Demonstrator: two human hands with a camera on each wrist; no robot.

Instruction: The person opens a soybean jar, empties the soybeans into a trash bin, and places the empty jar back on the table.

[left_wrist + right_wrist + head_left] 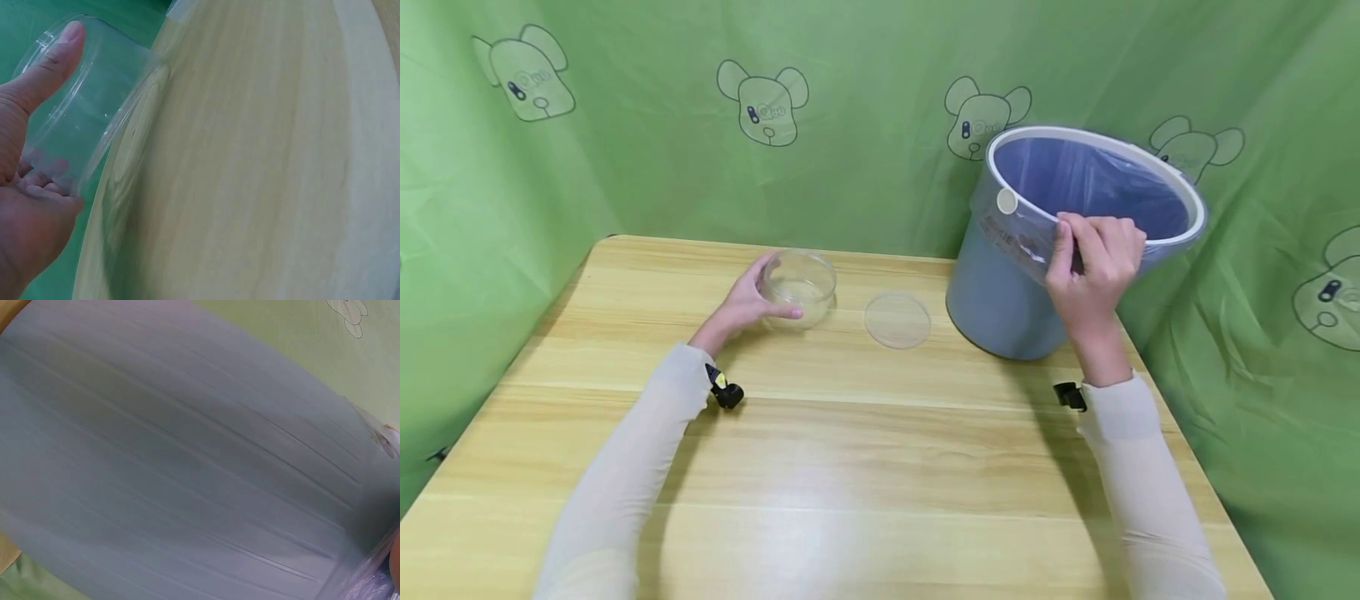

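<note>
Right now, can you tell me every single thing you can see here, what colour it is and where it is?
clear cup: 1, see-through, on the table's far left part, gripped by the left hand
clear lid: 1, see-through, flat on the table between the cup and the bin
bin: 1, blue-grey with a white rim and a bluish bag liner, far right of the table, tilted toward the camera
table: 1, light wood, under everything
backdrop: 1, green with cartoon bear heads, behind and beside the table
left hand: 1, curled round the cup
right hand: 1, gripping the bin's near rim
sleeves: 2, cream, a black clip at each wrist
</note>
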